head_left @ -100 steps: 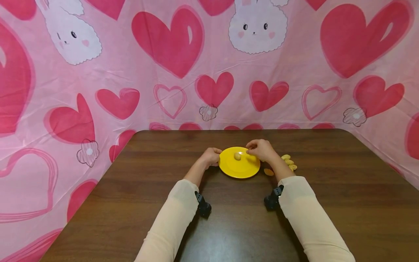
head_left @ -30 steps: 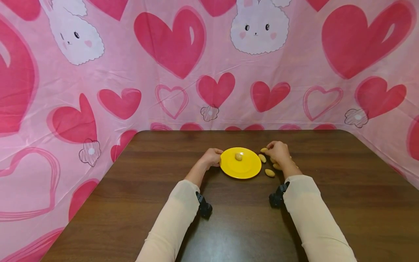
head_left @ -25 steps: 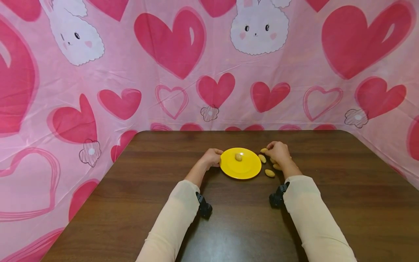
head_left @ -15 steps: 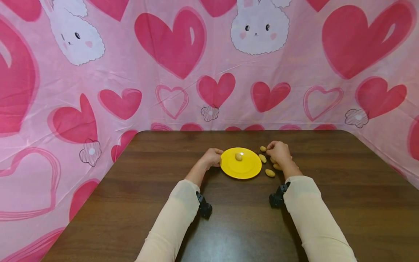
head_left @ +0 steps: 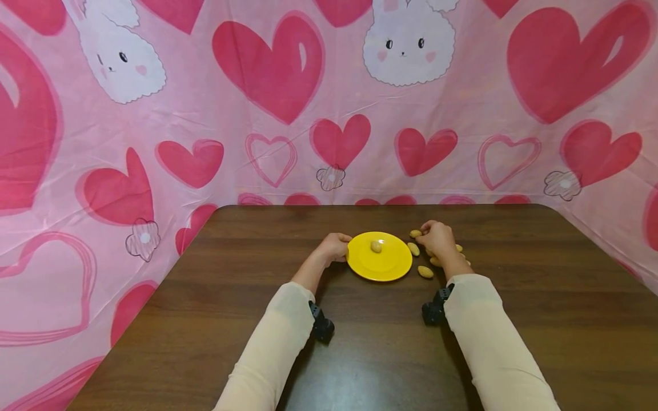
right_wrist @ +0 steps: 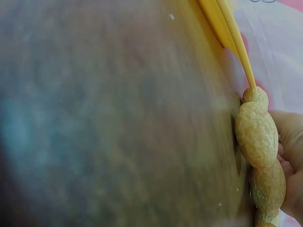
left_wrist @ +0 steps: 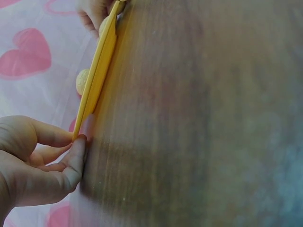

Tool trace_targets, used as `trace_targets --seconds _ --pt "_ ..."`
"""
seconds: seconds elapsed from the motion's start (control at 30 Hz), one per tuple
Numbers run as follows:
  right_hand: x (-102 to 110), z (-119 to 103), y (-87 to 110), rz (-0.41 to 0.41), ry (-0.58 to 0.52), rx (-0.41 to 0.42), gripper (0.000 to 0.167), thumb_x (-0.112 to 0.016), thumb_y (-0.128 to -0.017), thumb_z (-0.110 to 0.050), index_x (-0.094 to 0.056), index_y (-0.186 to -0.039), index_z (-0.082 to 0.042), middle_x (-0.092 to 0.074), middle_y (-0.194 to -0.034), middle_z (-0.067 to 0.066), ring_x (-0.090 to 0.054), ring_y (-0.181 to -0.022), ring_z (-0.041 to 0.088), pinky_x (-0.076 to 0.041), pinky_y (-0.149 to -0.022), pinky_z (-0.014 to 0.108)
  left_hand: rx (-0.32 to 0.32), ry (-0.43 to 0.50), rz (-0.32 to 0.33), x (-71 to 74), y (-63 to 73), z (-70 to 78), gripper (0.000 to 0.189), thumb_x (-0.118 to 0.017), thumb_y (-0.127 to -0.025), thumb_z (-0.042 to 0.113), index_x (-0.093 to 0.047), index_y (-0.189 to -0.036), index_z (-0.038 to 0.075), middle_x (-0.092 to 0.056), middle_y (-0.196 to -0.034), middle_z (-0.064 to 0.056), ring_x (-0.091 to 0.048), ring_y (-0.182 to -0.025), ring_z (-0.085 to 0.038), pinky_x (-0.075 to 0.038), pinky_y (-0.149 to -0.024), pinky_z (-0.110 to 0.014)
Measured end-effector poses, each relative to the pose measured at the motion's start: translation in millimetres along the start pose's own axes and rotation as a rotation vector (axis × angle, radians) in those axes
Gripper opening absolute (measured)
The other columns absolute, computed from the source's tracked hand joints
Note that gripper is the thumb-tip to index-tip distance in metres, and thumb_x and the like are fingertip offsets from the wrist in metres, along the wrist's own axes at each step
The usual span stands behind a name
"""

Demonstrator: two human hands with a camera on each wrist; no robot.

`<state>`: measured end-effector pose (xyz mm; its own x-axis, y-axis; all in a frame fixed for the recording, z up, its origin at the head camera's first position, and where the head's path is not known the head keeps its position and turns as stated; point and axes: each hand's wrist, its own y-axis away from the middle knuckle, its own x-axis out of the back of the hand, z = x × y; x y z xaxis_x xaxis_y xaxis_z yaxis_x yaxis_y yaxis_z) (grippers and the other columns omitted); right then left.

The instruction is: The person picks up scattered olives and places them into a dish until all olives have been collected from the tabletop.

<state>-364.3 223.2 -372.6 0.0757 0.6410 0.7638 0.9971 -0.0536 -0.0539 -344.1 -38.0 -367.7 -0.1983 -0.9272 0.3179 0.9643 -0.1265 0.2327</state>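
The person's left hand (head_left: 333, 247) is drawn in round the left rim of the yellow plate (head_left: 379, 269); the left wrist view shows the rim pinched between fingers on its upper and under sides. The right hand (head_left: 438, 238) is partly curled, its fingertips at a small tan piece (head_left: 416, 234) beyond the plate's right rim. Whether it grips that piece or merely touches it cannot be told, since in the right wrist view a row of wrinkled oval pieces (right_wrist: 256, 135) hides the fingertips.

The plate lies towards the far edge of the worktop (head_left: 380, 354), about midway between its left and right edges, with one rounded piece (head_left: 376, 246) on it. More pieces lie on the side towards the worktop's right edge: one just beside the rim, one nearer the front edge, others partly hidden by the right forearm.

Compared with 3.3 seconds earlier, the right hand has shifted from the plate's far right rim towards the worktop's right edge, and pieces beside the plate have come into view. The left hand keeps its place on the rim, and the rounded piece sits as it did on the plate.
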Motion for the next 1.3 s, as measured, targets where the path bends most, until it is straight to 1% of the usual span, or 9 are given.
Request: trace_targets --seconds 0.13,0.3,0.63,0.9,1.07,1.3 --pt "-0.2 -0.4 -1.1 -0.015 -0.012 0.001 0.033 -0.061 -0.087 -0.008 -0.053 -0.116 0.006 -0.054 -0.112 0.024 -0.049 -0.098 0.035 -0.039 -0.095 0.046 -0.013 0.008 -0.003 -0.2 -0.1 -0.5 0.035 -0.052 -0.086 -0.005 -0.055 -0.122 -0.007 -0.06 -0.111 -0.018 -0.057 -0.079 -0.018 -0.053 -0.076 -0.033" --pt "-1.5 -1.3 -2.1 -0.04 -0.007 0.017 0.034 -0.059 -0.088 -0.007 -0.053 -0.119 0.006 -0.054 -0.114 0.025 -0.048 -0.101 0.036 -0.039 -0.096 0.046 -0.009 0.007 -0.004 0.4 0.7 -0.1 0.035 -0.054 -0.087 -0.003 -0.054 -0.122 -0.007 -0.059 -0.113 -0.018 -0.058 -0.081 -0.019 -0.053 -0.077 -0.033" --pt "-2.5 -0.9 -2.6 -0.044 0.003 0.03 0.028 -0.059 -0.089 -0.006 -0.056 -0.115 0.004 -0.056 -0.11 0.023 -0.049 -0.097 0.035 -0.04 -0.094 0.046 0.001 -0.008 -0.002 0.4 -0.6 -0.8 0.034 -0.053 -0.087 -0.004 -0.055 -0.122 -0.006 -0.059 -0.112 -0.017 -0.057 -0.081 -0.018 -0.053 -0.076 -0.033" --pt "-4.5 0.7 -3.4 -0.035 0.017 0.052 0.024 -0.06 -0.087 -0.006 -0.056 -0.108 0.004 -0.056 -0.102 0.021 -0.049 -0.09 0.032 -0.043 -0.089 0.044 0.004 -0.009 -0.006 0.4 -0.1 -0.6 0.035 -0.053 -0.087 -0.005 -0.055 -0.122 -0.005 -0.059 -0.112 -0.017 -0.057 -0.084 -0.019 -0.053 -0.077 -0.033" --pt "-4.5 -0.3 -2.6 -0.038 0.022 0.061 0.023 -0.06 -0.087 -0.006 -0.056 -0.107 0.004 -0.056 -0.1 0.02 -0.049 -0.088 0.031 -0.045 -0.086 0.042 0.001 -0.003 -0.011 0.6 -1.1 -1.7 0.035 -0.052 -0.087 -0.005 -0.055 -0.122 -0.006 -0.059 -0.113 -0.017 -0.057 -0.084 -0.019 -0.053 -0.076 -0.033" --pt "-4.4 0.5 -2.2 -0.001 0.031 0.107 0.021 -0.062 -0.085 -0.006 -0.057 -0.104 0.004 -0.057 -0.096 0.02 -0.049 -0.086 0.031 -0.046 -0.083 0.041 0.002 0.005 -0.014 1.1 -0.5 -0.5 0.035 -0.052 -0.087 -0.004 -0.055 -0.122 -0.006 -0.059 -0.111 -0.017 -0.057 -0.081 -0.018 -0.053 -0.076 -0.033"
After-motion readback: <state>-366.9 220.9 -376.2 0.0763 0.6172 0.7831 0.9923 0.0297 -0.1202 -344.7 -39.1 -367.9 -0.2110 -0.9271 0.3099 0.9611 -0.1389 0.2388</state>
